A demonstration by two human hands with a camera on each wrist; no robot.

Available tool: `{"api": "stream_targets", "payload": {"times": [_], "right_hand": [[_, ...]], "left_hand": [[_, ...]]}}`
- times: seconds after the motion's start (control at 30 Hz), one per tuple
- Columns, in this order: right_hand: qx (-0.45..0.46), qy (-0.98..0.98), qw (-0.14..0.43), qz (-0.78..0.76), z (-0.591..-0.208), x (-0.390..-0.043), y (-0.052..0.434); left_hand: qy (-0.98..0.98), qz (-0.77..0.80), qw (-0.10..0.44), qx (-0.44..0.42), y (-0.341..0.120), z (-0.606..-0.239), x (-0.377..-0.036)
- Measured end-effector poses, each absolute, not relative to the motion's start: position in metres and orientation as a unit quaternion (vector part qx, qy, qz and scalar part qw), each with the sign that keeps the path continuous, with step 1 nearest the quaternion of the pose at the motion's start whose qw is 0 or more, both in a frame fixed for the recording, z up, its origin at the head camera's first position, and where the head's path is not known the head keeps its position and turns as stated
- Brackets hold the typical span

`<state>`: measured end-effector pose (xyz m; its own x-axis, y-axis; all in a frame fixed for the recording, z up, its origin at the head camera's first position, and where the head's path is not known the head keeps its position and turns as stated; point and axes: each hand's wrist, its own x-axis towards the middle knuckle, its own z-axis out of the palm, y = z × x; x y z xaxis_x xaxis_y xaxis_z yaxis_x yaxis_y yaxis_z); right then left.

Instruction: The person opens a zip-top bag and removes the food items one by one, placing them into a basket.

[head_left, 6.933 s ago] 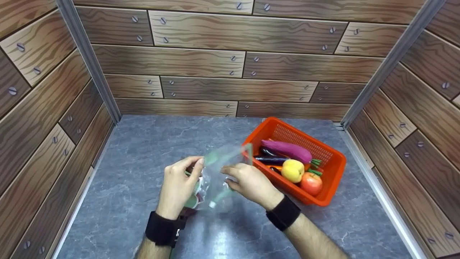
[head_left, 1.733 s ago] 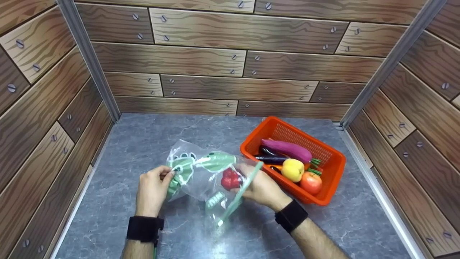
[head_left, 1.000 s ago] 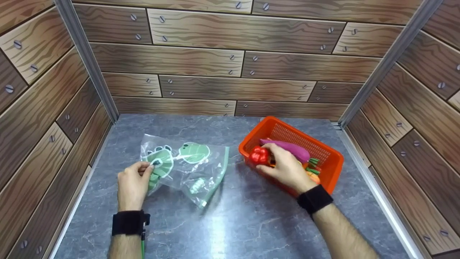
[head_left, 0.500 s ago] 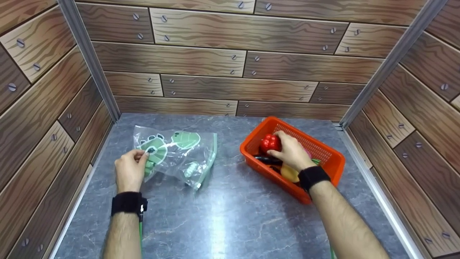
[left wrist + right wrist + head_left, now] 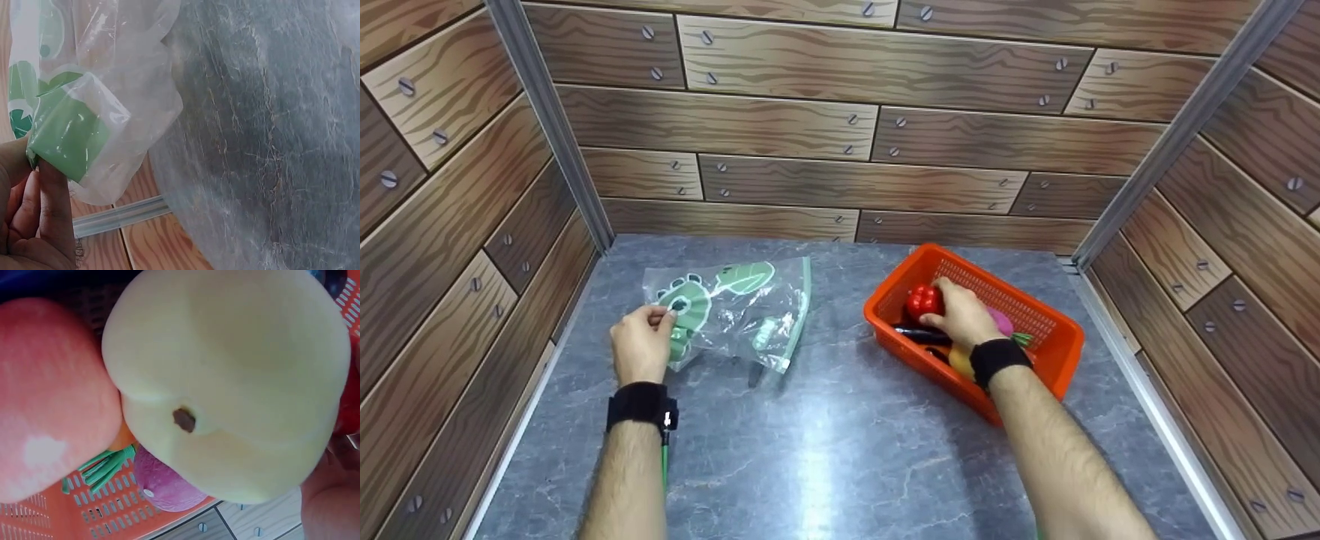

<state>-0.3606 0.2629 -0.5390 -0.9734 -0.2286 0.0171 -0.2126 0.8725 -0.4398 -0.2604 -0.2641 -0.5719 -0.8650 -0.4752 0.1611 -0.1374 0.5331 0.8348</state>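
Note:
My left hand (image 5: 639,345) pinches the edge of a clear zip bag (image 5: 739,311) with green cartoon prints, held out flat above the left of the table. Thumb and fingers grip its green corner (image 5: 70,135) in the left wrist view. My right hand (image 5: 966,315) reaches into the orange basket (image 5: 1065,352) and holds a red bell pepper (image 5: 922,301) between thumb and fingers, near the back left end. Below that palm lie dark eggplants (image 5: 915,333), a purple vegetable (image 5: 1001,321) and a yellow lobed fruit (image 5: 225,382) with a brown stem, partly covered by the hand.
A large red fruit (image 5: 53,399) sits beside the yellow one in the right wrist view; green stalks (image 5: 107,469) show behind. Wood-patterned walls (image 5: 780,180) enclose the grey marbled table (image 5: 840,465) at the back and both sides.
My right hand has drawn the red bell pepper out of the bag and carried it right, into the basket. The left hand has moved left with the bag, then slightly back right lately.

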Motion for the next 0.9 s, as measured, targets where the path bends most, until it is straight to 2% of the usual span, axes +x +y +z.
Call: {"api": "stream_targets", "payload": {"times": [0.33,0.63,0.9], "right_hand": [[-0.104,0.966,0.053,-0.230,-0.527,-0.355,0.266],[-0.090,0.952,-0.017,-0.291,-0.490,-0.321,0.233],[-0.078,0.965,-0.063,-0.241,-0.477,-0.277,0.194]], "left_hand": [[-0.863,-0.437,0.192,0.162,-0.257,-0.560,-0.258],[-0.893,-0.377,0.228,0.093,-0.228,-0.525,-0.251],[-0.928,-0.310,0.201,0.038,-0.188,-0.507,-0.237]]}}
